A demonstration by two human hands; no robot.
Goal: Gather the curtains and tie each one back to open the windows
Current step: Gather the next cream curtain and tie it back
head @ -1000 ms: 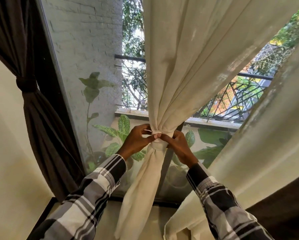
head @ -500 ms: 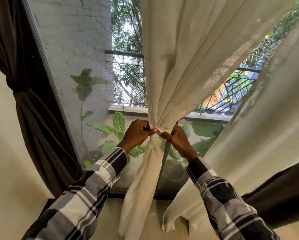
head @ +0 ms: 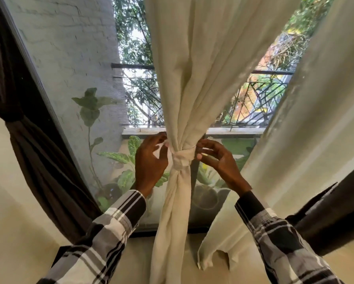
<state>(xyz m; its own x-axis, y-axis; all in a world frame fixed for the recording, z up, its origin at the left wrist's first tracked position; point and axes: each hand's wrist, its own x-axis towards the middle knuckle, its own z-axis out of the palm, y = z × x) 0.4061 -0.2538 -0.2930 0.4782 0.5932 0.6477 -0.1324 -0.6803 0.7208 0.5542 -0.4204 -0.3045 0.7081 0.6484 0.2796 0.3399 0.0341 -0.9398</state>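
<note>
My left hand (head: 150, 160) and right hand (head: 217, 158) flank the cream curtain's (head: 194, 89) knot (head: 182, 157) at nine and three o'clock, fingers relaxed, seemingly barely touching it, probably checking that the tie holds.

The cream curtain (head: 194, 83) is matt woven cloth, softly creased, bunched into a knot (head: 182, 158) between the fingers (head: 202, 149). Left of them hangs dark matt cloth (head: 34, 152); beyond, rough painted brick (head: 73, 48) and thin metal railing (head: 260, 99).
</note>
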